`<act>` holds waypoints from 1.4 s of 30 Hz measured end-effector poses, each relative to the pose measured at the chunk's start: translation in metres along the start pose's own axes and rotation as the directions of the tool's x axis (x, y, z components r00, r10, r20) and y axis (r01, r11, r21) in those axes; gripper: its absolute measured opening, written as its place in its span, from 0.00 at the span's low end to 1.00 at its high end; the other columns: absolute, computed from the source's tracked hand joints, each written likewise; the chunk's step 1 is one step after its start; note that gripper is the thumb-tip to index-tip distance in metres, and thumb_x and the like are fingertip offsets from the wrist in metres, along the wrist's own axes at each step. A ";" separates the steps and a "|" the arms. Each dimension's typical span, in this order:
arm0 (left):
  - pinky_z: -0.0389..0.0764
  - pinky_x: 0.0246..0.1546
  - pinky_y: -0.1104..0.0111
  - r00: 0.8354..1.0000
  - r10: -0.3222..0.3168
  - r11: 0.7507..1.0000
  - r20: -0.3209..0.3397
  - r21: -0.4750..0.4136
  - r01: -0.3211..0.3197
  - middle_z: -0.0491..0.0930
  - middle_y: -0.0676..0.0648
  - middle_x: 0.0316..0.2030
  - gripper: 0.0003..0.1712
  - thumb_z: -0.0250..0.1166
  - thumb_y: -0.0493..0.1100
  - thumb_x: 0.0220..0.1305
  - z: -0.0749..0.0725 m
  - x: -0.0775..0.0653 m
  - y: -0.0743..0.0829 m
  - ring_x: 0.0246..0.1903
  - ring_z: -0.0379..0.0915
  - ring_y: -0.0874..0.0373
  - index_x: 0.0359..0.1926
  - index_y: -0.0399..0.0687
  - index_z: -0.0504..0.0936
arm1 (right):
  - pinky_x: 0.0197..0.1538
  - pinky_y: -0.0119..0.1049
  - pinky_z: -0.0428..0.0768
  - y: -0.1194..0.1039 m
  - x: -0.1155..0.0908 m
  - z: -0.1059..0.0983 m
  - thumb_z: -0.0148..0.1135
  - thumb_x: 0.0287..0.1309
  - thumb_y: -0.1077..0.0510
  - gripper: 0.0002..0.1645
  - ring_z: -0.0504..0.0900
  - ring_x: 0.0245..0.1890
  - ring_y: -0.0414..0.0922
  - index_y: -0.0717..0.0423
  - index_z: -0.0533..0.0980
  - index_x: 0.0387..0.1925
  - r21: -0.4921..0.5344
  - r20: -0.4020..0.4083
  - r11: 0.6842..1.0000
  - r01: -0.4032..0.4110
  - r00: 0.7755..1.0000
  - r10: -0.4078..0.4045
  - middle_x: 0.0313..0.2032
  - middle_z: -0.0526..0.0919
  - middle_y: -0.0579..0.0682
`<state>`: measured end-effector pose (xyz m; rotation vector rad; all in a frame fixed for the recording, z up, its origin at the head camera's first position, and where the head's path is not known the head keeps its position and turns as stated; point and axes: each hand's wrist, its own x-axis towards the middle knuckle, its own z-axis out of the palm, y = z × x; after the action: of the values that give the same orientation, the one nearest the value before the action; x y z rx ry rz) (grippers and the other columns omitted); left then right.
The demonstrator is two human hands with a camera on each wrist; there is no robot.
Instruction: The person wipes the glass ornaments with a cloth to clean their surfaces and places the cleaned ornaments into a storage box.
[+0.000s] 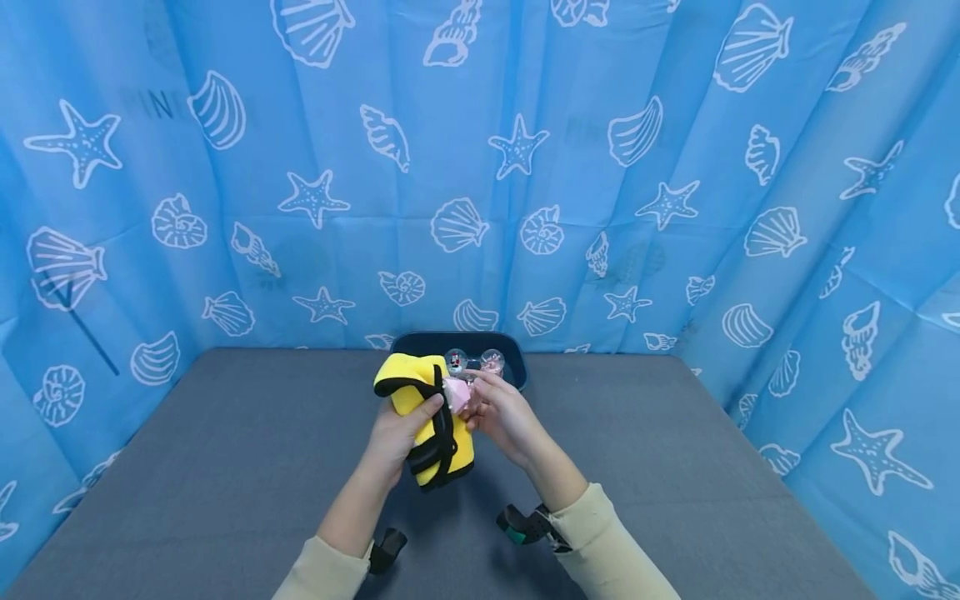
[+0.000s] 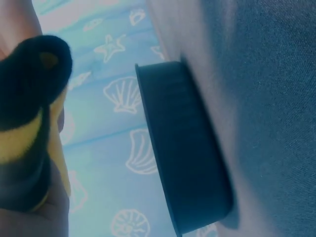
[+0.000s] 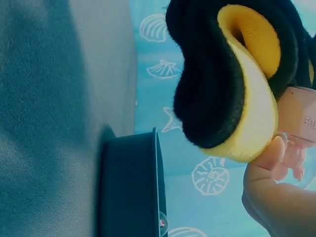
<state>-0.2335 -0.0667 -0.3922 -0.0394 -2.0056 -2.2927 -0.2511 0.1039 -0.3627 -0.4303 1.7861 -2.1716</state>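
Observation:
A folded yellow cloth with black edging and a black strap (image 1: pixel 459 446) is gripped by my left hand (image 1: pixel 396 437), the thumb across its front. My right hand (image 1: pixel 510 417) pinches a small snow globe with a pink base (image 1: pixel 457 394) against the cloth's right side. In the right wrist view, raised letters show on the pink base (image 3: pixel 298 116), and a pink figure sits in its clear dome below, beside the thumb (image 3: pixel 269 158). Cloth folds (image 2: pixel 22 143) hide most of the left fingers in the left wrist view.
Behind the cloth, a dark blue bin (image 1: pixel 423 342) stands at the table's back edge. Inside are two clear globes, one with a red bit (image 1: pixel 455 360) and one with pink (image 1: pixel 492 361). A blue shell-print curtain (image 1: pixel 465 267) hangs behind the grey table (image 1: pixel 285 450).

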 end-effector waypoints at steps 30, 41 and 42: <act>0.72 0.57 0.56 0.999 -0.023 1.000 -0.033 -0.016 0.022 0.72 0.39 0.54 0.34 0.66 0.47 0.65 -0.009 -0.003 0.002 0.51 0.74 0.49 0.64 0.38 0.60 | 0.32 0.28 0.75 0.001 0.005 0.005 0.42 0.76 0.48 0.22 0.72 0.27 0.41 0.63 0.63 0.55 0.036 -0.135 0.999 -0.025 0.990 0.029 0.32 0.72 0.49; 0.71 0.58 0.57 0.984 -0.119 0.986 -0.131 -0.134 0.102 0.72 0.40 0.55 0.36 0.67 0.50 0.64 -0.009 -0.003 -0.004 0.53 0.72 0.50 0.64 0.39 0.62 | 0.31 0.26 0.74 0.001 0.008 0.012 0.40 0.76 0.45 0.23 0.70 0.27 0.40 0.62 0.67 0.50 0.168 -0.148 0.980 -0.104 0.980 0.129 0.32 0.70 0.50; 0.71 0.58 0.59 0.984 -0.132 0.981 -0.122 -0.159 0.112 0.72 0.41 0.55 0.36 0.66 0.51 0.64 -0.011 -0.003 -0.004 0.53 0.72 0.51 0.64 0.40 0.62 | 0.31 0.26 0.74 0.001 0.009 0.012 0.40 0.76 0.45 0.23 0.70 0.27 0.40 0.61 0.67 0.51 0.176 -0.160 0.978 -0.108 0.978 0.137 0.32 0.70 0.51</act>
<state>-0.2308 -0.0774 -0.3976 0.2250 -1.8150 -2.4459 -0.2548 0.0893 -0.3610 -0.0931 1.6476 -2.3060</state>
